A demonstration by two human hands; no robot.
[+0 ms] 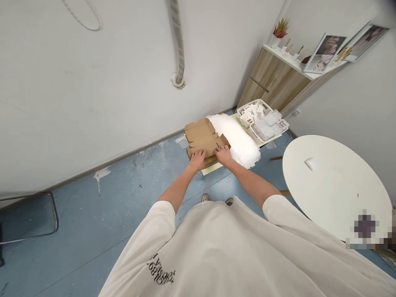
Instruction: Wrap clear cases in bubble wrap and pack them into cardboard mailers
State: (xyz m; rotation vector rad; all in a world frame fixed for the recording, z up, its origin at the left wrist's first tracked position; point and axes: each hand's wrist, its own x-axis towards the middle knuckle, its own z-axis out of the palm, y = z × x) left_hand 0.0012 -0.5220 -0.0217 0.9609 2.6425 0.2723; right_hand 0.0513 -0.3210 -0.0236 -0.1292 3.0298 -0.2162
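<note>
An unfolded brown cardboard box (pixel 200 136) lies on a low table, its cut flaps spread out on the far and side edges. My left hand (pixel 197 160) is at its near left edge, the fingers bent over the cardboard. At the near right corner, my right hand (pixel 223 156) pinches a side flap that stands partly raised. Both thumbs are hard to make out. Just right of the cardboard, a pile of thin white sheets (pixel 238 140) covers the middle of the table.
Two white baskets, one with small packets (pixel 254 112) and one with clear plastic packs (pixel 268 126), stand at the table's far right. A round white table (pixel 334 177) is to my right. Behind stands a wood-grain cabinet (pixel 272 78). A metal frame (pixel 54 212) sits at the left.
</note>
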